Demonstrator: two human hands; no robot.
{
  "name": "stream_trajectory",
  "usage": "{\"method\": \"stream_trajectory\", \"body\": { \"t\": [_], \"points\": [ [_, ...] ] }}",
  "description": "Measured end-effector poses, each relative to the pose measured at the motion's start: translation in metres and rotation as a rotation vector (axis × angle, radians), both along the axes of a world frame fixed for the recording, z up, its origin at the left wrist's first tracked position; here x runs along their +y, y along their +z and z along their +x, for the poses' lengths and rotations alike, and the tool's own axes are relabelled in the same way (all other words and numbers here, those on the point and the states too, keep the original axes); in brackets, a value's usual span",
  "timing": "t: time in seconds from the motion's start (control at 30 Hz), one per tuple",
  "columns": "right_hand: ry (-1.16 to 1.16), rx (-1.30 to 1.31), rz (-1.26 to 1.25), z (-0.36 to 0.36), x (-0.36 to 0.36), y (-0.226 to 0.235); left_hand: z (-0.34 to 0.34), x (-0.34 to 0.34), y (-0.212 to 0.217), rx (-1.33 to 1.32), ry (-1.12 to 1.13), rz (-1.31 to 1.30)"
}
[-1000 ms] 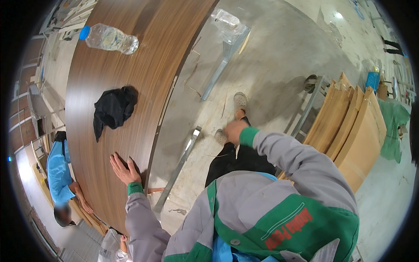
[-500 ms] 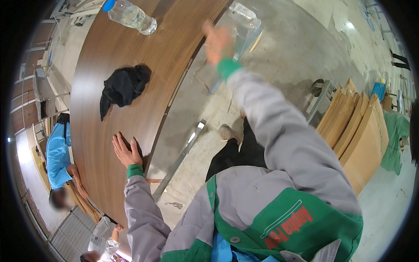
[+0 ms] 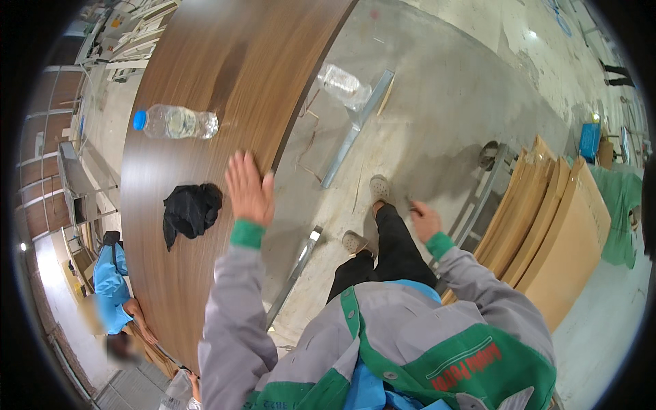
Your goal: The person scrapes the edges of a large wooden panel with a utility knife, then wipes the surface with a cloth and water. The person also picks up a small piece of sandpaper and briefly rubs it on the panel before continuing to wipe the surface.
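My left hand (image 3: 249,193) is open, its fingers stretched out, at the right edge of a long brown wood-grain table (image 3: 184,294). Beside it on the tabletop lies a crumpled black cloth (image 3: 191,213). A clear plastic bottle with a blue cap (image 3: 179,123) lies on its side farther up the table. My right hand (image 3: 426,221) hangs over the floor at my right, its fingers curled. A small dark bit shows at its fingertips, too small to name.
On the concrete floor beyond the table edge lie a clear plastic bottle (image 3: 342,85) and metal bars (image 3: 352,133). Flat cardboard packages (image 3: 553,239) lean together at the right, near green cloth (image 3: 615,212). A person in blue (image 3: 113,280) is at the table's far left side.
My right hand has come back from far out over the floor to near my right side. My left hand has moved up along the table edge, beside the black cloth. The view has shifted.
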State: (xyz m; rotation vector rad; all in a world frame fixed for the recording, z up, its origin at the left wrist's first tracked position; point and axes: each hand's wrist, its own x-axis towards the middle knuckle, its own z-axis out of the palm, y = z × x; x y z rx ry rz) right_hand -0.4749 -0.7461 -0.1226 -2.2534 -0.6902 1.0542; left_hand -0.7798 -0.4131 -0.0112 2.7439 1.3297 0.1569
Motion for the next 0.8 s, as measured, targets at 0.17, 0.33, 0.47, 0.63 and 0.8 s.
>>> {"method": "stream_trajectory", "body": {
  "t": [0.17, 0.33, 0.47, 0.63, 0.8],
  "points": [
    [-0.324, -0.072, 0.153, 0.137, 0.003, 0.01, 0.215, 0.119, 0.003, -0.008, -0.065, 0.058],
    [-0.175, -0.156, 0.233, 0.205, 0.128, 0.049, 0.317, 0.153, 0.012, -0.052, -0.035, 0.111],
    [-0.002, -0.347, 0.568, 0.202, 0.293, 0.085, 0.256, 0.129, 0.008, 0.161, -0.354, 0.226],
    [0.175, -0.78, 0.583, 0.171, 0.439, 0.115, 0.08, 0.044, 0.015, -0.01, -0.254, -0.006],
    [0.399, -0.851, 0.433, 0.085, 0.422, 0.106, -0.088, -0.071, 0.029, 0.099, 0.105, -0.109]
  ]
}}
